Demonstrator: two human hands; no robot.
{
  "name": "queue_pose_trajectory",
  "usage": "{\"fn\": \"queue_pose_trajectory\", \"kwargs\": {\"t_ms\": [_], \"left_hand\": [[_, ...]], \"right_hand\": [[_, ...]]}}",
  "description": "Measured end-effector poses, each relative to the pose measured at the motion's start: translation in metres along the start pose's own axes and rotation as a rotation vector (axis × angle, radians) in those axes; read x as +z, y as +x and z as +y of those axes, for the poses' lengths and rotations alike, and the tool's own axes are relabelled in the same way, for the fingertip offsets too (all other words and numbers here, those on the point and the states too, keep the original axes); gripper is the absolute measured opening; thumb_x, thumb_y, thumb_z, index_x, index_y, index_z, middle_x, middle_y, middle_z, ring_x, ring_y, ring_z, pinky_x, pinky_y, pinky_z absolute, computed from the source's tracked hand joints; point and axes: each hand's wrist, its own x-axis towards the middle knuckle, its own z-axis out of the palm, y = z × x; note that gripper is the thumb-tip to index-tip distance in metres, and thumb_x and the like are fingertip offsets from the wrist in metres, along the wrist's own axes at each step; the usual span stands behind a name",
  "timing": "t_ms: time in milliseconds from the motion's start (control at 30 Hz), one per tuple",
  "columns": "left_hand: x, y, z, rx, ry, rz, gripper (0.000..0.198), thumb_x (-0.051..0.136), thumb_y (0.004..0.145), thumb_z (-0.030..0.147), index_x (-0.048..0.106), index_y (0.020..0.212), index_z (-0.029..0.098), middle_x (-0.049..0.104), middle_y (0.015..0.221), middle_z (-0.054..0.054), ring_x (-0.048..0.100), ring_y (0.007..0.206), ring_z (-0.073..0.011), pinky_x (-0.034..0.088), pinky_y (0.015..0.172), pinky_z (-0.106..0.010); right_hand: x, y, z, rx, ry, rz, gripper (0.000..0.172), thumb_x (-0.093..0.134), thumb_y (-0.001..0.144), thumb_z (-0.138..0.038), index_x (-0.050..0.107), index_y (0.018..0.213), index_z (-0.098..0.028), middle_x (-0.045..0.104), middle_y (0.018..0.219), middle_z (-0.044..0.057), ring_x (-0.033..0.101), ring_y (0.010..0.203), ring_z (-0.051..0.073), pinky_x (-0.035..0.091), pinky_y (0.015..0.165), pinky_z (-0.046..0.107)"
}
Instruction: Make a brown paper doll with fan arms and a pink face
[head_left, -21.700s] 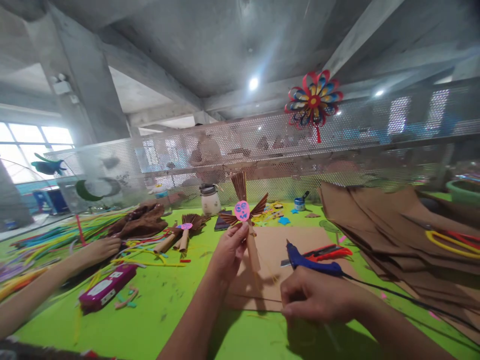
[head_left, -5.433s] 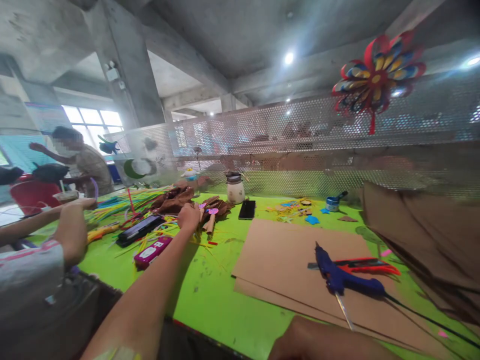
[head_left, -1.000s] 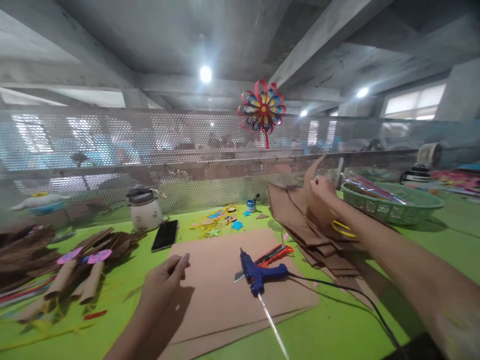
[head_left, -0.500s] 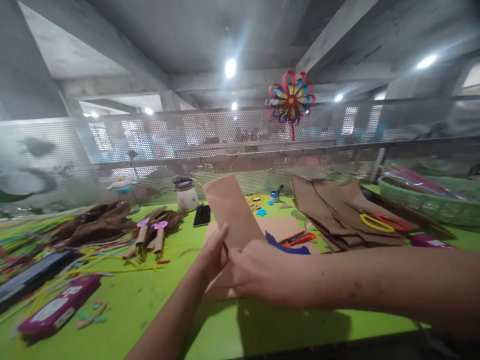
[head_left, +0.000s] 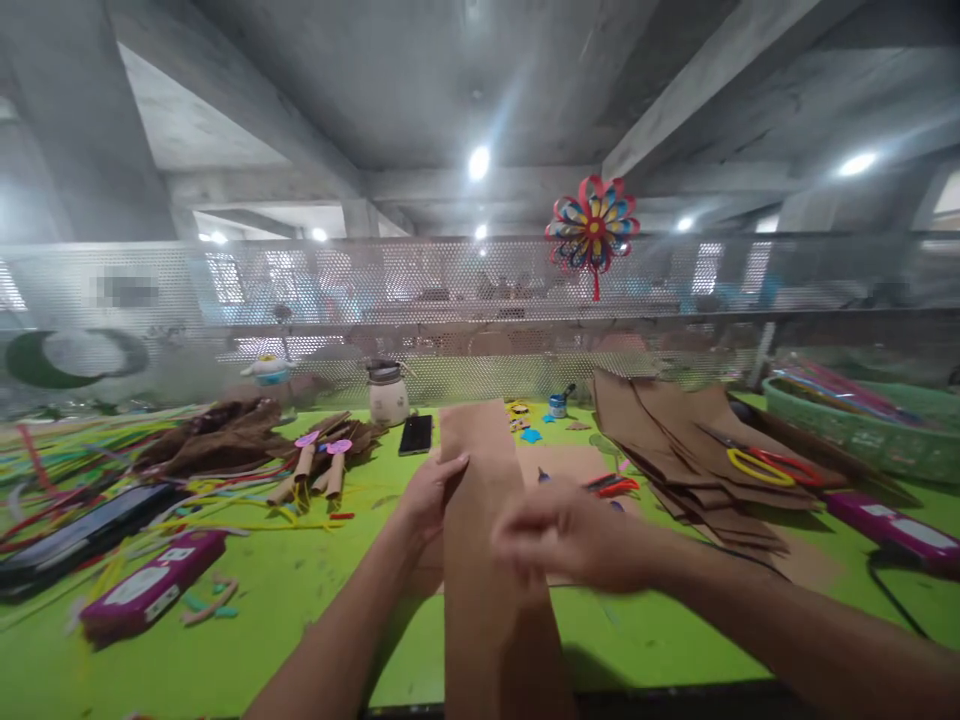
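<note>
A long strip of brown kraft paper [head_left: 480, 590] stands in front of me and runs down past the table's front edge. My left hand [head_left: 426, 497] pinches its left edge, thumb on the near face and fingers behind. Over the strip's right side hovers my right hand [head_left: 570, 535], its fingers smeared by motion; whether they touch the paper I cannot tell. Behind that hand lie an orange-red cutter [head_left: 611, 486] and a blue-handled tool, mostly hidden. Under them a flat sheet of brown paper [head_left: 562, 462] rests on the green table.
At right are stacked brown paper bags [head_left: 667, 430], scissors [head_left: 772, 467], a green basket [head_left: 862, 420] and a purple box [head_left: 896, 530] with a cord. To the left lie coloured strips, paper rolls [head_left: 304, 470], a phone [head_left: 416, 435], a jar [head_left: 388, 395] and another purple box [head_left: 154, 590].
The paper has unfolded from a short tilted piece into a long upright strip. My right hand has moved right, away from my left hand. The view has shifted slightly.
</note>
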Motion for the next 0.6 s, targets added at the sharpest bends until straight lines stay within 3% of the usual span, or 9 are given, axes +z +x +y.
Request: {"fn": "queue_pose_trajectory", "kwargs": {"t_ms": [33, 67, 200, 333, 467, 600], "left_hand": [[0.003, -0.002, -0.002, -0.007, -0.001, -0.028, 0.019, 0.069, 0.067, 0.013, 0.063, 0.085, 0.012, 0.071, 0.076, -0.007, 0.065, 0.063, -0.0169, 0.051, 0.061, -0.026], [0.007, -0.004, -0.004, -0.014, -0.003, -0.054, 0.020, 0.069, 0.067, 0.014, 0.063, 0.086, 0.012, 0.071, 0.078, -0.007, 0.066, 0.066, -0.0178, 0.052, 0.062, -0.027], [0.019, -0.010, -0.019, 0.002, 0.006, -0.138, 0.027, 0.066, 0.071, 0.021, 0.064, 0.097, 0.013, 0.071, 0.088, -0.010, 0.066, 0.074, -0.0206, 0.051, 0.070, -0.032], [0.022, -0.011, -0.034, -0.014, 0.127, -0.243, 0.033, 0.067, 0.072, 0.028, 0.064, 0.100, 0.010, 0.069, 0.095, -0.014, 0.065, 0.083, -0.0246, 0.048, 0.080, -0.037], [0.016, -0.006, -0.037, -0.038, 0.351, -0.308, 0.032, 0.069, 0.069, 0.033, 0.069, 0.089, 0.008, 0.069, 0.094, -0.015, 0.064, 0.085, -0.0256, 0.046, 0.079, -0.035], [0.014, 0.004, -0.027, 0.033, 0.440, -0.249, 0.039, 0.059, 0.076, 0.044, 0.068, 0.096, 0.011, 0.069, 0.094, -0.013, 0.062, 0.085, -0.0237, 0.047, 0.075, -0.034]], "right_hand": [[-0.011, 0.004, 0.017, 0.083, 0.043, 0.318, 0.022, 0.060, 0.075, -0.033, 0.063, 0.063, -0.015, 0.061, 0.059, 0.000, 0.054, 0.056, 0.011, 0.041, 0.051, 0.019], [-0.021, 0.010, 0.035, 0.110, 0.054, 0.444, 0.026, 0.056, 0.077, -0.039, 0.063, 0.068, -0.016, 0.061, 0.063, 0.002, 0.054, 0.060, 0.012, 0.042, 0.053, 0.021], [-0.040, 0.032, 0.100, 0.204, 0.195, 0.727, 0.039, 0.053, 0.075, -0.052, 0.061, 0.078, -0.015, 0.061, 0.072, 0.005, 0.053, 0.065, 0.014, 0.042, 0.054, 0.025], [-0.027, 0.037, 0.126, 0.220, 0.486, 0.562, 0.037, 0.061, 0.069, -0.050, 0.064, 0.080, -0.014, 0.058, 0.065, 0.001, 0.048, 0.055, 0.011, 0.039, 0.051, 0.024], [-0.019, 0.027, 0.129, 0.195, 0.413, 0.533, 0.032, 0.061, 0.069, -0.047, 0.063, 0.064, -0.015, 0.046, 0.049, -0.004, 0.036, 0.045, 0.008, 0.028, 0.043, 0.022], [-0.014, 0.015, 0.131, 0.218, 0.361, 0.446, 0.032, 0.059, 0.072, -0.045, 0.062, 0.063, -0.014, 0.041, 0.046, -0.005, 0.033, 0.043, 0.007, 0.024, 0.042, 0.022]]}}
